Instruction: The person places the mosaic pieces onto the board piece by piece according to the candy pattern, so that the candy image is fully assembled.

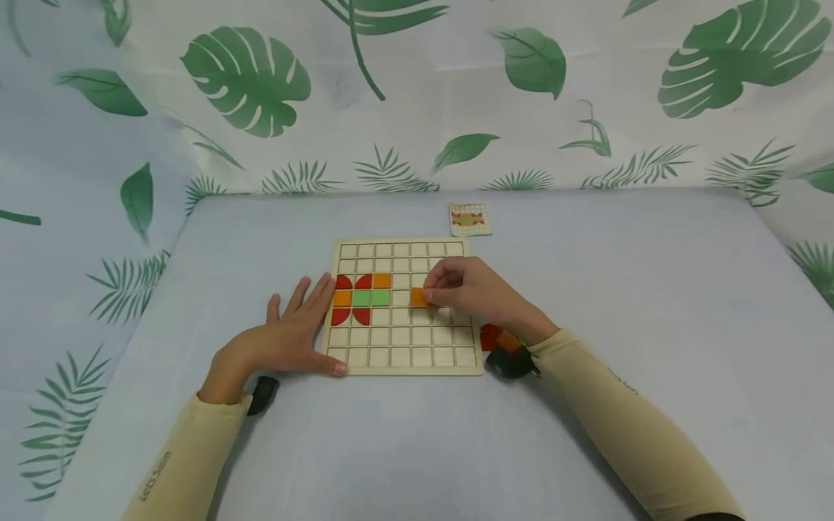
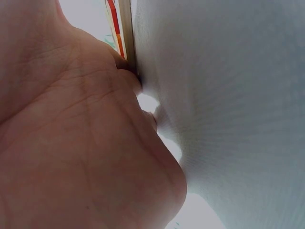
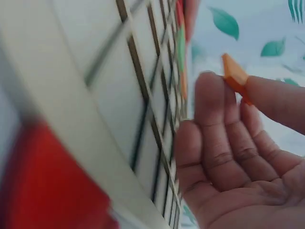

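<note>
My right hand pinches an orange square tile between thumb and fingertips over the right part of a wooden grid board. In the right wrist view the orange tile is held off the board's surface. My left hand lies with spread, straight fingers along the board's left edge, its thumb at the near left corner. On the board's left side sit red quarter-round tiles, orange squares and green squares.
A small pattern card lies beyond the board's far right corner. Beside the right edge, partly under my right wrist, are loose red and orange pieces. Leaf-printed cloth hangs behind the table.
</note>
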